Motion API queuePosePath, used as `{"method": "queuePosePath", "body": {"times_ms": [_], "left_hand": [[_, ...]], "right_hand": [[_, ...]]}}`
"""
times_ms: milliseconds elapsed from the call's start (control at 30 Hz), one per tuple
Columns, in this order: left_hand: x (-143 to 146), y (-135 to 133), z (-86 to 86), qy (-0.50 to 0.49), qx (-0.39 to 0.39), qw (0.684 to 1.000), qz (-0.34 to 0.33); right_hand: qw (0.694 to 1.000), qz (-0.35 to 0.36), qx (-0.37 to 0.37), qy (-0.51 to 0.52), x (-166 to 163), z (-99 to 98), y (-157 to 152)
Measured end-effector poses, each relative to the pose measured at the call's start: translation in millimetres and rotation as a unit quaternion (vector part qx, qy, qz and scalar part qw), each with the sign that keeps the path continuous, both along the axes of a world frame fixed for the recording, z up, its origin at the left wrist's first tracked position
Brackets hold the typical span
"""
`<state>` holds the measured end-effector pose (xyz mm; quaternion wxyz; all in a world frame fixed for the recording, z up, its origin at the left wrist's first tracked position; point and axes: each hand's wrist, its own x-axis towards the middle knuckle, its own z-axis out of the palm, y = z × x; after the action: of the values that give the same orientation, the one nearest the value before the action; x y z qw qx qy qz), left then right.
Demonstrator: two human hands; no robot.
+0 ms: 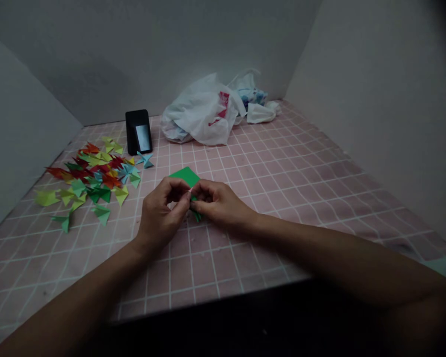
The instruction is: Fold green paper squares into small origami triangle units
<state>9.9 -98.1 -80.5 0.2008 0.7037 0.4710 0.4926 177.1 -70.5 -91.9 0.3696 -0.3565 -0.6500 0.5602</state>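
Near the middle of the table, my left hand (163,206) and my right hand (221,203) meet with their fingertips pinched together. Between them is a small folded piece of green paper (195,215), whose narrow ends stick out below the fingers. Most of this piece is hidden by my fingers. Just beyond the hands shows a flat corner of green paper (186,175); whether it belongs to the held piece I cannot tell. To the left of my left hand lie several folded paper figures (101,214) with pointed wings, in green, yellow, red, orange and light blue.
A black phone (131,133) leans upright behind the paper figures. White plastic bags (204,111) with red print lie against the back wall, beside a blue-patterned packet (256,96). A pink checked cloth (282,168) covers the table, with walls on three sides.
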Motion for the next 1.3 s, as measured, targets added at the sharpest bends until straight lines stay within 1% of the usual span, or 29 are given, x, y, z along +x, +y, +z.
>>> {"method": "queuePosePath", "body": {"times_ms": [200,300,400,467,600,700,833,1033,1133,1200,1300], "left_hand": [[-0.6,3.9,-2.5,-0.069,-0.070,0.995,-0.003],[-2.6,6.0,-1.4,-0.114,-0.107,0.988,-0.017],[-4.4,7.2,-0.3,-0.132,-0.137,0.982,-0.018],[-4.4,7.1,-0.7,-0.120,-0.144,0.982,-0.008],[-2.2,5.8,-3.8,-0.101,-0.171,0.980,-0.002],[-0.7,5.8,-6.2,-0.109,-0.175,0.978,0.011],[-0.1,6.7,-6.9,-0.124,-0.139,0.982,0.033],[0.4,7.2,-6.4,-0.127,-0.117,0.984,0.035],[0.8,6.9,-6.5,-0.143,-0.144,0.979,0.032],[0.8,6.7,-5.8,-0.137,-0.169,0.976,0.023],[0.7,6.5,-4.0,-0.110,-0.167,0.979,0.028]], "right_hand": [[0.996,0.026,-0.073,0.053,0.9,-3.9,4.1],[0.993,0.011,-0.090,0.072,1.3,-1.7,2.9],[0.994,-0.031,-0.074,0.079,1.5,-0.3,2.8],[0.993,-0.063,-0.049,0.088,1.3,-1.5,4.1],[0.991,-0.104,-0.012,0.088,-0.1,-6.2,6.7],[0.990,-0.102,-0.015,0.094,-1.5,-7.2,5.3],[0.991,-0.092,-0.032,0.097,-3.4,-6.0,1.1],[0.991,-0.068,-0.059,0.102,-4.9,-5.6,-0.5],[0.990,-0.058,-0.070,0.109,-4.9,-4.9,-0.5],[0.989,-0.045,-0.080,0.115,-4.7,-4.4,-0.7],[0.988,-0.023,-0.089,0.123,-3.9,-4.6,-1.1]]}}
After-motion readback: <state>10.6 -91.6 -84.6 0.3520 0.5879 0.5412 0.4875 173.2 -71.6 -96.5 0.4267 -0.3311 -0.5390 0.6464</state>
